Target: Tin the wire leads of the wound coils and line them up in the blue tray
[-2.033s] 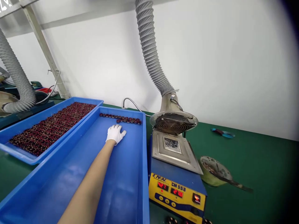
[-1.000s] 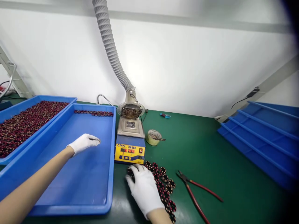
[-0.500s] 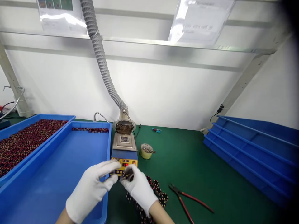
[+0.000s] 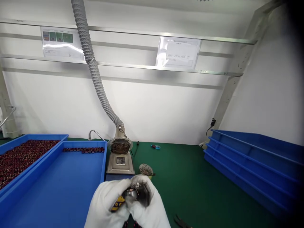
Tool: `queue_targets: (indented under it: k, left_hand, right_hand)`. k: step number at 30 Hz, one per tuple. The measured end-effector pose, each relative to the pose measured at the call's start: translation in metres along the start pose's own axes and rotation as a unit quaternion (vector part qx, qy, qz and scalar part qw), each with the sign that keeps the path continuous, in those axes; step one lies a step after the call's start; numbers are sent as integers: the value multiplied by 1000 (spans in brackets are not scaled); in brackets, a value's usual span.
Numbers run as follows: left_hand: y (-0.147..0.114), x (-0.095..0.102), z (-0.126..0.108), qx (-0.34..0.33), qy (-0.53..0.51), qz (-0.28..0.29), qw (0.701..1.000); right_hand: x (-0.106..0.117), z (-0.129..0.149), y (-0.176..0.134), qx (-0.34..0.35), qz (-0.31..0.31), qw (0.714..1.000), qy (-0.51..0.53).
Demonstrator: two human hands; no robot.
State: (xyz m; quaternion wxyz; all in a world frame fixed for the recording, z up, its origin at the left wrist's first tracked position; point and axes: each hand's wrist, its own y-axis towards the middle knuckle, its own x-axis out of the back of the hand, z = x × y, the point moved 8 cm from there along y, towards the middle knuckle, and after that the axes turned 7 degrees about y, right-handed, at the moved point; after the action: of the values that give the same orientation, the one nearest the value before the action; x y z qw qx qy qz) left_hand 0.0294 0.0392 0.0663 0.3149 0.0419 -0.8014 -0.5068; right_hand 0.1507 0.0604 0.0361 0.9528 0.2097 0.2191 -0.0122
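Observation:
In white gloves, my left hand (image 4: 105, 202) and my right hand (image 4: 153, 207) meet low in the middle of the head view. Between their fingertips is a small round part (image 4: 131, 192), dark with a shiny metallic face and thin wire-like ends. Fingers hide most of it. The right glove's fingertips are stained dark. Just beyond the hands stands a solder pot (image 4: 120, 167) with a square opening; its yellow front panel (image 4: 117, 202) shows between my left thumb and fingers. Several dark round parts (image 4: 134, 224) peek out below my hands.
An extraction hood (image 4: 120, 144) on a grey hose stands behind the pot. To its right are a small tin (image 4: 146, 170) and pliers (image 4: 181, 221). Blue trays (image 4: 104, 161) with rows of round parts lie left; stacked blue trays (image 4: 251, 158) stand right.
The view has tilted upward, so the bench sits lower. My hands, apart before, have come together, and my left fingers now touch the part that my right hand held.

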Motion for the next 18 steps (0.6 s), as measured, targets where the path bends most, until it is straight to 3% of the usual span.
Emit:
queue_targets:
  k: [4, 7, 10, 14, 16, 18]
  left_hand:
    - [-7, -9, 15, 89, -59, 80, 991]
    - [-6, -15, 7, 74, -88, 108, 987]
    - [0, -13, -9, -6, -63, 103, 993]
    - [4, -1, -26, -101, 14, 42, 994]
    - [2, 2, -27, -112, 57, 28, 992]
    - [-2, 5, -24, -105, 97, 10, 990]
  right_hand:
    - [-5, 6, 0, -43, 110, 993, -4]
    - [-3, 10, 3, -19, 149, 988, -33]
    - [0, 10, 4, -6, 116, 993, -35]
    - [5, -4, 1, -75, 22, 989, 127]
    - [11, -12, 0, -103, -21, 974, 202]
    - [17, -15, 1, -95, -40, 975, 199]
